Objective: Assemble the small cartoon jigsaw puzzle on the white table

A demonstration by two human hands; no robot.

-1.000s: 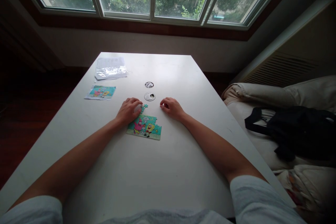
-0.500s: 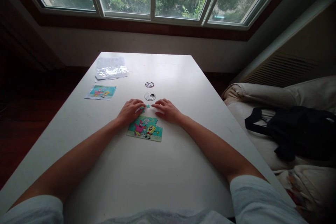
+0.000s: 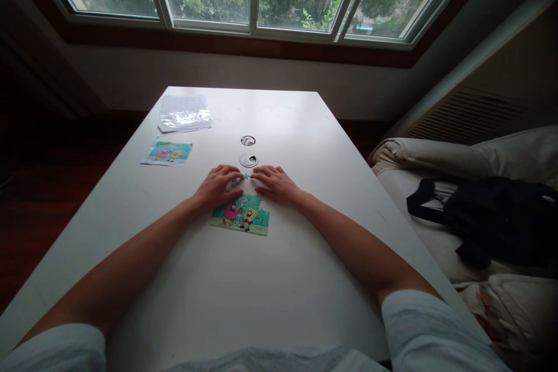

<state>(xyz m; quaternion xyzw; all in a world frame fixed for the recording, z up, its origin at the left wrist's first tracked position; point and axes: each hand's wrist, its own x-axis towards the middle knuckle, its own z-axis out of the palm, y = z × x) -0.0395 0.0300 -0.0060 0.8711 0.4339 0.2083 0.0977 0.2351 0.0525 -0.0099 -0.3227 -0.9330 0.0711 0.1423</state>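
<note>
A partly assembled cartoon jigsaw puzzle (image 3: 240,218) lies on the white table (image 3: 226,290) in front of me. My left hand (image 3: 215,186) rests at its upper left corner, fingers curled onto a small teal puzzle piece (image 3: 238,181) at the top edge. From the right, my right hand (image 3: 274,185) lies at the upper right corner with its fingers stretched flat toward the same spot. The fingertips of both hands nearly meet over the piece. Part of the puzzle's top edge is hidden under the hands.
A printed reference picture (image 3: 168,153) lies at the left, a clear plastic bag (image 3: 183,112) beyond it. Two round cable holes (image 3: 248,159) sit just past my hands. A cream sofa with a black bag (image 3: 488,218) stands right of the table. Windows lie ahead.
My right hand slid left from beside the puzzle to its top right corner and uncurled its fingers. The left hand has stayed at the upper left corner.
</note>
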